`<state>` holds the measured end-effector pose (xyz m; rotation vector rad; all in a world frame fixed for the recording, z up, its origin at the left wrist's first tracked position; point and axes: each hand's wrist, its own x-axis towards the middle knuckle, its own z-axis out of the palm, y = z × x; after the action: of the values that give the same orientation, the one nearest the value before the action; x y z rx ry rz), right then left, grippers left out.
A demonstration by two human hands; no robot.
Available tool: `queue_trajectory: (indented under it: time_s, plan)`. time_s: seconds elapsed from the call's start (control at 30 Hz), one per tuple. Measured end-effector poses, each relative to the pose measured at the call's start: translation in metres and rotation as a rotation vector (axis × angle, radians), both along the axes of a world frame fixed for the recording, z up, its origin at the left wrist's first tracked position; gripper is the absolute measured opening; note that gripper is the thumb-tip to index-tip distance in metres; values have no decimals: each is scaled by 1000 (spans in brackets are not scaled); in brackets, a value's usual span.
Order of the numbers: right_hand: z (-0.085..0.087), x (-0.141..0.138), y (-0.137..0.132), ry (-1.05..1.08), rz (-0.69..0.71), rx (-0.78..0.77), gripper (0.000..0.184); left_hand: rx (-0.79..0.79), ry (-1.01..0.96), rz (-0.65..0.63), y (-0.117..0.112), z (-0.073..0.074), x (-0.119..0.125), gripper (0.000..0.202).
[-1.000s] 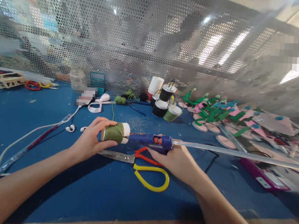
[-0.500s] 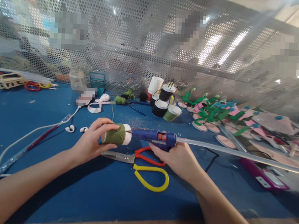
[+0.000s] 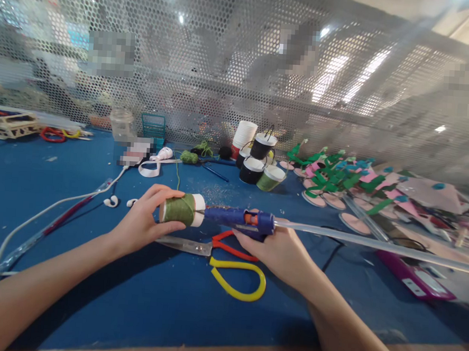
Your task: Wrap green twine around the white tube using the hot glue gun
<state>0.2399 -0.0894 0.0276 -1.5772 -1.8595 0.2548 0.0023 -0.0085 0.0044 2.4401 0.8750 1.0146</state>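
My left hand (image 3: 147,215) is closed around a small paper cup (image 3: 199,210) lying on its side in the air, most of it wrapped in green yarn (image 3: 180,210) with a white band bare at one end. In my right hand (image 3: 279,250) is a blue hot glue gun (image 3: 235,218), a long clear glue stick (image 3: 334,233) running out of its back. The gun's nozzle points left at the cup's white band and appears to touch it. Below both hands lie scissors (image 3: 238,279) with one red and one yellow handle, blades partly under the cup.
Black and green wrapped cups (image 3: 252,170) stand behind, by stacked white cups (image 3: 245,134). Green yarn (image 3: 189,157) trails to the held cup. Green and pink paper pieces (image 3: 333,173) and a purple power strip (image 3: 415,276) lie right; white earphones (image 3: 111,201) and cable lie left.
The cup has turned slightly in my left hand, and the glue gun has shifted a touch to the left along with it. Everything else stays as it was.
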Motion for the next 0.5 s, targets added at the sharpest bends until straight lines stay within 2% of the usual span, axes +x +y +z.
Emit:
queue_trajectory:
  time_s: [0.27, 0.4, 0.5]
  plan:
    - [5, 0, -2, -19, 32, -63, 10, -100, -36, 25, 2, -2, 0, 42]
    - [6, 0, -2, -6, 32, -57, 9, -67, -23, 22, 1, -1, 0, 42]
    - [6, -1, -2, 3, 18, -31, 11, 21, 5, 2, 0, 0, 0, 41]
